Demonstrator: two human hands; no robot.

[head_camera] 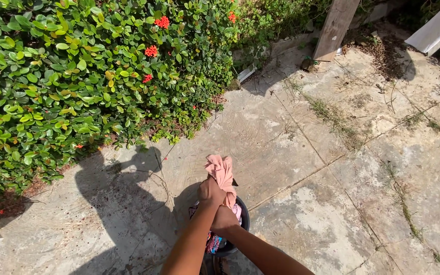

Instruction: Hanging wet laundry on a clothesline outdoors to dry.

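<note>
- Two hands of mine meet over a dark bucket (241,220) that stands on the concrete floor (301,153), low in the middle of the view.
- Ahead and to the right the concrete floor runs wide and open, cracked into slabs with thin weeds in the joints.
- To the left a green hedge with red flowers (77,76) borders the slab; its edge lies near the bucket but apart from it.
- Far ahead a wooden post (334,28) stands at the slab's rim, and a pale beam (436,25) slants in the upper right corner, both well apart from my hands.
- My shadow (118,203) falls on the floor to the left of my arms.
- My left hand (211,192) has its fingers clenched around a twisted pink cloth (221,170), which sticks up above the fist.
- My right hand (224,220) sits just below, fingers clenched on the lower part of the same cloth, touching the left hand.
- The cloth hangs directly above the bucket, where more coloured fabric (212,242) shows under my wrists.
</note>
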